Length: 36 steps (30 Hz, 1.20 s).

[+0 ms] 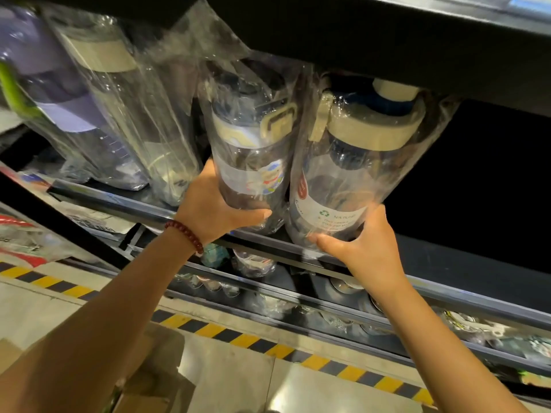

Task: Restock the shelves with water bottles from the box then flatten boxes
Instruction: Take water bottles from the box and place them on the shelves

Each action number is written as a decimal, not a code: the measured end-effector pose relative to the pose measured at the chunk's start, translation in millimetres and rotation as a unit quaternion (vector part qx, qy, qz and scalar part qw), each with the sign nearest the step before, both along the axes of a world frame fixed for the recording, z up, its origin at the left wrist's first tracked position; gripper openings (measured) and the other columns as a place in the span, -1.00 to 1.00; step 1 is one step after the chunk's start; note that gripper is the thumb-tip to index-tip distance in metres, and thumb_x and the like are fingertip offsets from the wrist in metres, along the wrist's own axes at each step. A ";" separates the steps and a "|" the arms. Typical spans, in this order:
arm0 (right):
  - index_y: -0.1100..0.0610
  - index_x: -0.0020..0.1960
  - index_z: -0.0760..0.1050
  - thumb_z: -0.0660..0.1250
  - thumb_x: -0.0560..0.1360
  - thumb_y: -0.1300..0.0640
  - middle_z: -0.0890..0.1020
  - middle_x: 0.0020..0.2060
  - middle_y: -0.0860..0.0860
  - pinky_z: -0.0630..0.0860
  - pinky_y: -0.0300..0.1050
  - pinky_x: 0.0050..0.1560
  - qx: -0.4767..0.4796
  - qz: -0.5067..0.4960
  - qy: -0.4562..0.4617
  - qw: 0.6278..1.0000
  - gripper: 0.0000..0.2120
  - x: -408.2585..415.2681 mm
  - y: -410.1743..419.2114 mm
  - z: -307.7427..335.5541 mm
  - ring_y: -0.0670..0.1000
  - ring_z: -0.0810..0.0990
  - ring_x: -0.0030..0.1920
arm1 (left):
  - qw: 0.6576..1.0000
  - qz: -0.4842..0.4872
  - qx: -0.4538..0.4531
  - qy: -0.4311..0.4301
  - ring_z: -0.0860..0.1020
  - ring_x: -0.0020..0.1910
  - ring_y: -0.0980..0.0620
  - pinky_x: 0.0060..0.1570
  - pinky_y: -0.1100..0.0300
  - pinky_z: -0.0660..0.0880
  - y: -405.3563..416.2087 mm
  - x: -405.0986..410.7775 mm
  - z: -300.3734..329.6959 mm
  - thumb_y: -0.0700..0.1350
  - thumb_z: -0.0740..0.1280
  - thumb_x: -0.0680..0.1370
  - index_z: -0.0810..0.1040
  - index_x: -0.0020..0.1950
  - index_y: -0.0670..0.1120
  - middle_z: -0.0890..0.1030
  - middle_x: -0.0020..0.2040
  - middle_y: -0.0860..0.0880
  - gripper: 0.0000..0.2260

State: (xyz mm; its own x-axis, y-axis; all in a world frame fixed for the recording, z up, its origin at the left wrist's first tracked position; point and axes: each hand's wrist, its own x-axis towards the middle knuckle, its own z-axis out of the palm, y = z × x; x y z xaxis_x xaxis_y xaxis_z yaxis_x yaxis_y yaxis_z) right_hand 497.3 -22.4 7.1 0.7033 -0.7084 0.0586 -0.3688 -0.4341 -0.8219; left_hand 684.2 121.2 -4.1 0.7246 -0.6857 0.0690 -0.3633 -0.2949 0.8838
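Gripping clear, bagged bottles w/ beige lids: left hand (213, 204) on sticker bottle (253, 162), right hand (365, 244) on label bottle (348, 171).

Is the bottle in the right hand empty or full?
Empty: through the bottle's clear wall no liquid shows; the right hand grips its base.

bottle lids (371, 131): beige | bracelet (186, 234): dark red | floor tape (238, 338): yellow-black stripes

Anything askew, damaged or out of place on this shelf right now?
Nothing damaged or spilled. The two bagged bottles are tilted only because they are in hand: the left hand grips one bottle, the right hand another, at the shelf edge.
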 end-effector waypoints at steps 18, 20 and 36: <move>0.10 0.42 0.24 0.55 0.34 0.11 0.42 0.35 -0.01 0.38 -0.17 0.26 0.068 -0.006 0.039 0.997 -0.24 -25.4 7.6 27.4 0.00 0.38 0.36 | 0.990 0.072 0.106 -0.061 0.48 -0.07 0.07 0.02 0.25 0.43 24.0 -40.3 35.9 -0.06 0.59 0.26 0.42 0.15 -0.13 0.49 -0.08 0.09 -0.43; 0.12 0.50 0.15 0.50 0.40 0.09 0.33 0.44 0.03 0.33 -0.06 0.34 0.023 -0.036 0.077 0.996 -0.20 -48.0 17.3 39.1 0.04 0.32 0.42 | 0.990 0.068 0.105 -0.066 0.53 0.09 -0.03 0.15 0.12 0.48 37.2 -52.6 49.2 -0.07 0.59 0.27 0.40 0.33 -0.15 0.55 0.10 -0.01 -0.30; 0.18 0.08 0.55 0.59 0.08 0.10 0.62 -0.03 0.10 0.60 0.00 -0.17 -0.180 -0.164 0.343 0.908 -0.41 -342.6 154.7 72.3 0.18 0.62 -0.07 | 0.831 -0.371 0.209 -0.359 0.65 -0.15 -0.07 -0.25 0.07 0.62 37.6 -317.8 106.0 0.11 0.53 0.20 0.62 0.05 -0.10 0.66 -0.08 -0.05 -0.50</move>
State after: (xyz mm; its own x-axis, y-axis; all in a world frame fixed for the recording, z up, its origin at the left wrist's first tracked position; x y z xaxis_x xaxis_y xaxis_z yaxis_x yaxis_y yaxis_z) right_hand 154.7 132.4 79.4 0.4171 -0.9078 -0.0443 -0.8974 -0.4036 -0.1782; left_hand 366.5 158.8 101.9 -0.0333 -0.9979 -0.0562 -0.9712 0.0190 0.2377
